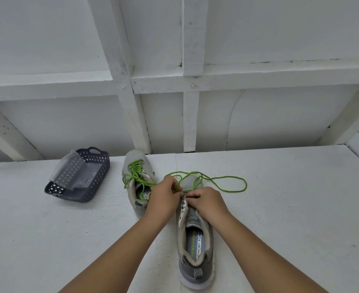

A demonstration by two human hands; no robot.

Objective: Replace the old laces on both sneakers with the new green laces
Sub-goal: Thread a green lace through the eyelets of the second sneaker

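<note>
Near the frame's centre we have our left hand [165, 194] pinching the green lace [223, 182] and our right hand [204, 200] gripping the eyelet edge of the near sneaker [195, 235], which lies on the bench [280, 208]. To do this well we should probably keep that flap steady, feed the tip cleanly through, and draw the loose loop at right even. The far sneaker [135, 166], up and left, looks already laced green.

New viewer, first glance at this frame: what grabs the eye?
The bright green lace, looping loose over the white table right of centre. Both hands, left hand and right hand, pinch it at the near sneaker. Behind them to the left, the far sneaker is already laced green, near a dark basket.
</note>
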